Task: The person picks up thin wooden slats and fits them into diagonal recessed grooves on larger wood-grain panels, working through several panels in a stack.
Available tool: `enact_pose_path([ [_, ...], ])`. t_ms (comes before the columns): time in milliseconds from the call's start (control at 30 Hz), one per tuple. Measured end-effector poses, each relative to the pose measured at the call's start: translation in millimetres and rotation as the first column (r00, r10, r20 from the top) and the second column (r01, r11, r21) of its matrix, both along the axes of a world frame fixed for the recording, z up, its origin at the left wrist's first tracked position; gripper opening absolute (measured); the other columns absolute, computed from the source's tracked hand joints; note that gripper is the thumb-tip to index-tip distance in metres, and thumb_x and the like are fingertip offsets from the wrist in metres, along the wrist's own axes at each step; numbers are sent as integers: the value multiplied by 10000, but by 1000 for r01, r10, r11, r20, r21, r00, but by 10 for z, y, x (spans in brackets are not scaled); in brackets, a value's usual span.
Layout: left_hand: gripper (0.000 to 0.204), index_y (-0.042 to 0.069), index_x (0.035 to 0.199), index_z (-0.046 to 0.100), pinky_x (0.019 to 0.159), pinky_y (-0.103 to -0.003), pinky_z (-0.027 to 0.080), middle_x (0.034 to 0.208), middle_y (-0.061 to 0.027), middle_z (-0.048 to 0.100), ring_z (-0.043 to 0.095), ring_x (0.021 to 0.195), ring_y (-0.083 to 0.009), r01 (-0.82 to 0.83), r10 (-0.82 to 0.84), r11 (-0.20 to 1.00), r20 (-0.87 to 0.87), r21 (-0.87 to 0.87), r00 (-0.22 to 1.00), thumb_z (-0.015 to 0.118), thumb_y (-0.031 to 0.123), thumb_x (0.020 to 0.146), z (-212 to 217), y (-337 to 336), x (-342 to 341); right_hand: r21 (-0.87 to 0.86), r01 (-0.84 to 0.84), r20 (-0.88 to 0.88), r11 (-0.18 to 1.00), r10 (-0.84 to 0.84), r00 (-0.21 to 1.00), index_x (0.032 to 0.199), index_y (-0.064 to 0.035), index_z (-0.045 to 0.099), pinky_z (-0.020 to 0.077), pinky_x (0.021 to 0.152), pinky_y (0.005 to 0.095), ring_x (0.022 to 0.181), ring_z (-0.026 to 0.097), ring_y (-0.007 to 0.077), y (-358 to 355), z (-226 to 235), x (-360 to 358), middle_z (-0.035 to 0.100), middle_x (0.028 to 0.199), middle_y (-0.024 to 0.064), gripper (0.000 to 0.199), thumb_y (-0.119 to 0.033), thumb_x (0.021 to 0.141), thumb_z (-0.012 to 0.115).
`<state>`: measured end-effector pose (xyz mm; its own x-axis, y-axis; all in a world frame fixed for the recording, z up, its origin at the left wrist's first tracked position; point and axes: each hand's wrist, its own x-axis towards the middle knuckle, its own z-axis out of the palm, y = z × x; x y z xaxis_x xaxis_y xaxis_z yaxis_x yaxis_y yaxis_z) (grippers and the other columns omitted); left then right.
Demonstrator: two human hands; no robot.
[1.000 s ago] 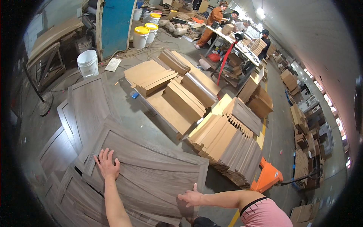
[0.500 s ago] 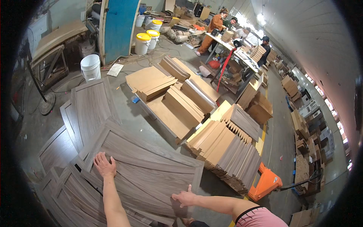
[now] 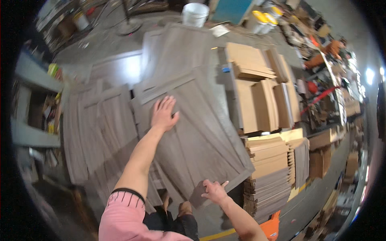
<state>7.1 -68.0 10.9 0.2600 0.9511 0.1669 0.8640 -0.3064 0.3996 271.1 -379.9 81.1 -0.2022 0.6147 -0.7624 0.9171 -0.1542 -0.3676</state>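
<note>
My left hand [image 3: 164, 114] lies flat with spread fingers on a grey-brown wood-grain cabinet door [image 3: 189, 136], close to its far left corner. The door has a raised frame and rests on top of other doors. At its near right end, my right hand [image 3: 215, 192] touches the surface by the edge, fingers apart and slightly bent. Similar doors [image 3: 96, 132] lie piled to the left, partly under the top one. More of them spread out beyond, including a large door [image 3: 177, 52] at the far side.
To the right, a low platform holds brown boards [image 3: 251, 108] and a stack of panels [image 3: 267, 176]. An orange pallet jack [image 3: 271, 227] stands at the near right. A white bucket [image 3: 195, 15] is at the back; grey shelving [image 3: 38, 138] stands left. People work at a far table.
My view has swung left and lower, so the doors now appear more upright in it. Both hands stay on the same door, at about the same spots.
</note>
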Motion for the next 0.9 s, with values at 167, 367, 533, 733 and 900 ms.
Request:
enact_pose_path([
  [167,618,104,1496,488,1289,-465,178,1616,-64,407,302,1538,-224,-28,28,999,-24,-20,999,600,383,955,-97,-60,-151,47,-25,1,999,25,1000,1216,-165,516,148,959,958,1075,653,334,-43,-107,-60,709,892,-56,528,-303,824,842],
  [367,616,156,1498,499,1288,-491,182,1601,-65,417,315,1530,-221,-91,90,995,-16,-46,996,612,389,939,-76,-129,-134,48,-27,6,998,27,1000,1194,-153,527,167,948,956,1050,664,334,-74,-129,-41,710,864,-49,535,-302,801,859],
  [533,640,138,1514,482,1285,-502,179,1598,-76,418,331,1519,-214,-61,61,998,29,-23,998,593,402,942,-112,-113,-125,35,-35,30,999,34,999,1181,-144,538,169,948,951,1031,677,329,-44,-96,-52,717,852,-33,532,-303,794,865],
  [733,620,190,1531,475,1295,-507,146,1621,-76,381,294,1539,-207,-59,61,996,47,-60,997,570,408,958,-90,-121,-130,24,-16,28,1000,15,999,1181,-148,550,165,961,943,1026,687,315,-28,-90,-62,727,860,-27,534,-319,793,873],
  [900,593,252,1531,486,1296,-522,135,1629,-86,358,275,1548,-215,-22,19,996,-33,-83,999,565,425,968,-66,-114,-137,30,-10,37,1000,9,999,1187,-155,556,167,980,932,1011,697,314,-54,-143,-43,738,883,-25,541,-332,790,879],
])
